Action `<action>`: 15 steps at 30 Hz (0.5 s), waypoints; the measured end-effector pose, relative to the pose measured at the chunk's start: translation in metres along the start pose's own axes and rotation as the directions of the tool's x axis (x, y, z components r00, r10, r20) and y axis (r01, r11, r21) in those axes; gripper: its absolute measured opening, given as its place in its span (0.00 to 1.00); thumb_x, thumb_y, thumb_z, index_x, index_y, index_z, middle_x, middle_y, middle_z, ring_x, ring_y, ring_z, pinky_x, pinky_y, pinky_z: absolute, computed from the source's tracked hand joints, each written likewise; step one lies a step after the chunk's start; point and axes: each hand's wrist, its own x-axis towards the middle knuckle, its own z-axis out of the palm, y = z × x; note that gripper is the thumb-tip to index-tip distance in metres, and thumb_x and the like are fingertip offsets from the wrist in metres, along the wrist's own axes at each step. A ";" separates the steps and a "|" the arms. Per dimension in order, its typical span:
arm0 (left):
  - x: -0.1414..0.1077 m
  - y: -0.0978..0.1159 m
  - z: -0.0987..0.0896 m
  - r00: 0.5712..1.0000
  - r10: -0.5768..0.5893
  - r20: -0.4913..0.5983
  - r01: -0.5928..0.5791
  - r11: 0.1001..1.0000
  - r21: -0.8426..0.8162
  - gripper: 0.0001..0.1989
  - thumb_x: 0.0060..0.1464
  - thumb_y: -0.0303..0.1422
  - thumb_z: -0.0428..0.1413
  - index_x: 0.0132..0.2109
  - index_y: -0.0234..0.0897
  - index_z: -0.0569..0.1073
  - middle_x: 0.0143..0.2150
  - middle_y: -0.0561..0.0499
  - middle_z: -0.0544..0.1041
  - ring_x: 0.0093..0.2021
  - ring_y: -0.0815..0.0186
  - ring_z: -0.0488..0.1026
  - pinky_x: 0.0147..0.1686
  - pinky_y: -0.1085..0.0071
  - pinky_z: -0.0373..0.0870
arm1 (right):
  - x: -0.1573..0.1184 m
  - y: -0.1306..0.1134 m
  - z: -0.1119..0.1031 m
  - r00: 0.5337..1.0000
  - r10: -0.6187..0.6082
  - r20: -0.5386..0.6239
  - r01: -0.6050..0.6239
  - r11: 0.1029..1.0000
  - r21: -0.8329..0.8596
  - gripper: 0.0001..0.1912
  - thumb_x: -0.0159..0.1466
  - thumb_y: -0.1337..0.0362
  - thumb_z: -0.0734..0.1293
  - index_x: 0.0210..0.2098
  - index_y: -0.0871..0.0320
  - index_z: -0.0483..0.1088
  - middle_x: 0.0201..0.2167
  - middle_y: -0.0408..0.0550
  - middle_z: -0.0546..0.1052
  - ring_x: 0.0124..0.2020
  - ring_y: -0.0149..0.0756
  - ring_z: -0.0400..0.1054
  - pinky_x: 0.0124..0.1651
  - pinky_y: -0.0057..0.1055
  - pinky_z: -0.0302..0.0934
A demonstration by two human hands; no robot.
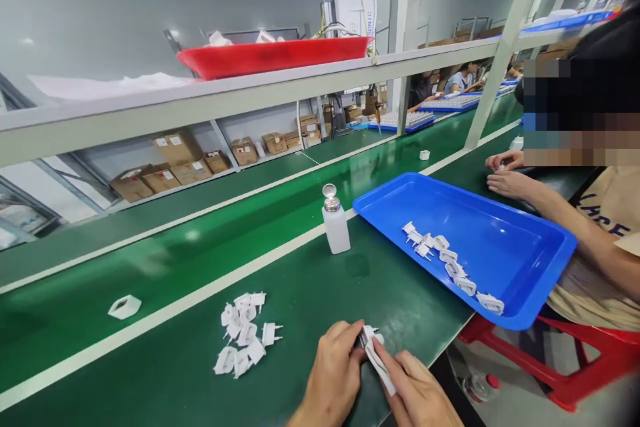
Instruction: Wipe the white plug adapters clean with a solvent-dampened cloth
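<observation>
Near the front edge of the green table, my left hand [333, 373] is closed on a small white plug piece [369, 331] with metal pins. My right hand [417, 390] pinches a folded white cloth [381, 367] and presses it against that piece. To the left lies a loose pile of white plug pieces [247, 337], several with pins showing. Beyond my hands stands a white bottle [337, 230] with its round metal lid raised. A blue tray [500, 227] at the right holds a row of more white plug pieces [455, 269].
A person's hands [510, 177] work at the right, beyond the tray. One white part [125, 307] lies on the green belt at left, another [425, 155] farther back. A shelf carrying a red tray [280, 57] spans overhead. A red stool [590, 360] stands at lower right.
</observation>
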 end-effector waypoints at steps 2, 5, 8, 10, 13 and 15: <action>0.002 0.001 -0.001 0.998 -0.053 0.023 0.053 0.998 -0.040 0.20 0.54 0.18 0.55 0.49 0.37 0.81 0.34 0.49 0.79 0.34 0.63 0.75 0.35 0.70 0.71 | 0.007 -0.003 -0.003 0.996 0.065 0.062 -0.068 0.996 0.053 0.33 0.71 0.75 0.54 0.74 0.55 0.51 0.39 0.50 0.71 0.38 0.36 0.73 0.44 0.30 0.71; 0.003 0.004 -0.004 0.993 -0.102 0.061 0.106 0.993 -0.053 0.16 0.54 0.19 0.57 0.46 0.37 0.82 0.33 0.50 0.78 0.34 0.64 0.74 0.35 0.71 0.68 | 0.026 -0.010 -0.013 0.979 0.155 0.131 -0.173 0.974 0.145 0.26 0.74 0.70 0.52 0.70 0.55 0.57 0.40 0.50 0.70 0.40 0.35 0.73 0.45 0.30 0.70; 0.004 0.006 -0.008 0.989 -0.122 0.089 0.126 0.991 -0.048 0.12 0.55 0.19 0.58 0.43 0.36 0.82 0.34 0.49 0.78 0.35 0.63 0.74 0.37 0.70 0.67 | 0.046 -0.014 -0.024 0.952 0.216 0.215 -0.258 0.947 0.193 0.22 0.76 0.64 0.51 0.65 0.54 0.63 0.42 0.49 0.70 0.41 0.36 0.72 0.46 0.32 0.68; 0.003 0.007 -0.009 0.985 -0.147 0.088 0.152 0.987 -0.052 0.10 0.54 0.20 0.60 0.41 0.36 0.82 0.33 0.49 0.78 0.35 0.62 0.74 0.37 0.70 0.67 | 0.057 -0.015 -0.029 0.933 0.229 0.277 -0.288 0.938 0.195 0.21 0.77 0.61 0.51 0.62 0.53 0.65 0.40 0.48 0.69 0.41 0.36 0.71 0.46 0.32 0.66; 0.001 0.007 -0.008 0.984 -0.164 0.066 0.167 0.985 -0.036 0.11 0.54 0.21 0.61 0.43 0.36 0.82 0.34 0.48 0.80 0.37 0.60 0.76 0.39 0.68 0.69 | 0.069 -0.015 -0.033 0.918 0.242 0.313 -0.307 0.935 0.177 0.19 0.77 0.59 0.51 0.56 0.53 0.69 0.36 0.45 0.68 0.37 0.36 0.69 0.43 0.34 0.64; -0.001 0.006 -0.007 0.988 -0.144 0.053 0.145 0.989 -0.023 0.12 0.55 0.20 0.61 0.45 0.35 0.82 0.35 0.47 0.81 0.38 0.59 0.76 0.41 0.67 0.71 | 0.075 -0.016 -0.035 0.917 0.249 0.313 -0.312 0.935 0.169 0.18 0.77 0.59 0.52 0.51 0.53 0.71 0.34 0.44 0.69 0.36 0.37 0.68 0.42 0.34 0.63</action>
